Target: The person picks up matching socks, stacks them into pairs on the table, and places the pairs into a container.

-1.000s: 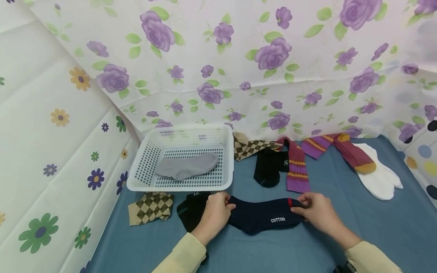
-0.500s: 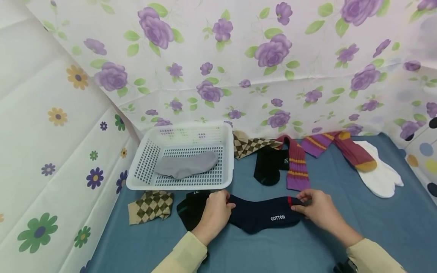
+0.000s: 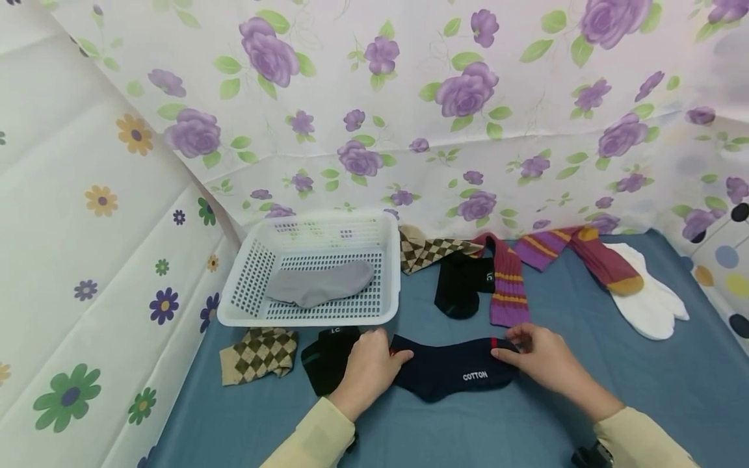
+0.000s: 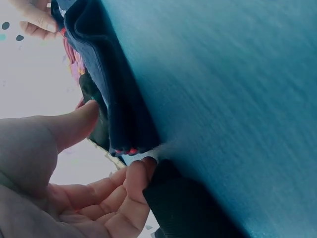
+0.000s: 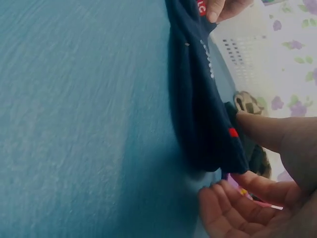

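Observation:
A navy sock [image 3: 445,370] marked COTTON, with a red stripe near one end, is stretched sideways low over the blue cloth. My left hand [image 3: 368,367] is at its left end; the left wrist view shows thumb and fingers spread apart around the sock's end, not pinching. At the other end is my right hand [image 3: 544,357], its thumb along the sock's edge and its loose fingers [image 5: 233,203] just beyond the tip. Close beside my left hand lies a black sock [image 3: 328,364], partly hidden by it.
Behind stands a white basket [image 3: 310,321] with a grey sock [image 3: 322,285] inside. An argyle sock [image 3: 260,357] lies in front of it. To the right are another argyle sock [image 3: 433,252], a black sock [image 3: 459,289], striped socks [image 3: 510,292] and white socks [image 3: 649,305]. Floral sheets rise behind.
Both thumbs have straightened and slid inward over the sock's ends, and the fingers have loosened from their earlier pinch. The sock stays almost in place.

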